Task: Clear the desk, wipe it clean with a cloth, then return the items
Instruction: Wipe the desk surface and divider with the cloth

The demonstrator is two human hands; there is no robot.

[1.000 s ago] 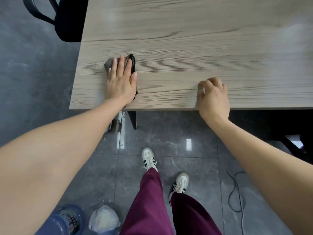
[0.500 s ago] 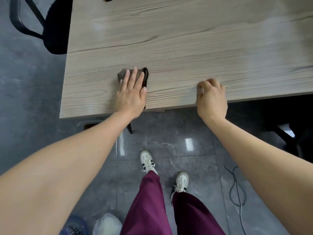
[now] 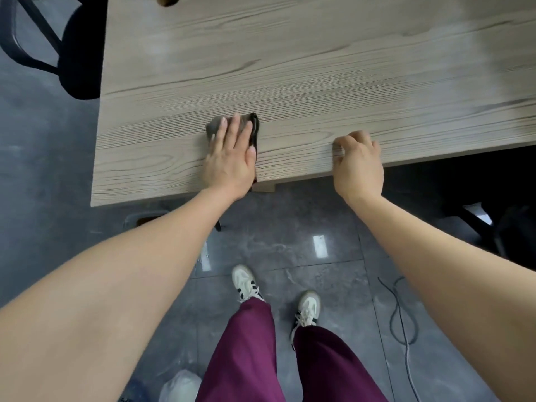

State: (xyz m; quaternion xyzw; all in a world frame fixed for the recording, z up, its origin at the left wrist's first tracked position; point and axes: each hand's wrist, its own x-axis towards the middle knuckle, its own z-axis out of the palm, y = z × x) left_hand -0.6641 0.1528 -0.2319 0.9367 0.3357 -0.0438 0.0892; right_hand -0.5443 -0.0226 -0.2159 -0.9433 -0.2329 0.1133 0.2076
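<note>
Left hand (image 3: 229, 163) lies flat, palm down, fingers spread and straight, pressing on a dark grey-brown cloth (image 3: 216, 126) on the desk (image 3: 319, 82). Not gripping it, just pressing from above. Cloth is folded, mostly hidden under the palm; its far edge shows past the fingertips and a dark hem runs along the thumb side down to the desk's near edge. It sits near the front edge, left of centre.

Right hand (image 3: 358, 163) rests on the desk's near edge, well to the right of the cloth, fingers curled under in a loose fist, knuckles up. Cannot tell if anything is inside it.

Desk top is light wood grain. A dark round spot (image 3: 168, 0) shows at its far left, cut off by the frame. Black chair (image 3: 78, 53) stands beside the left end. Below: grey tile floor (image 3: 290, 242), maroon trousers (image 3: 246, 358), white sneakers (image 3: 246, 282), a cable (image 3: 401, 320) on the right, a white bag (image 3: 181, 387) at the bottom.
</note>
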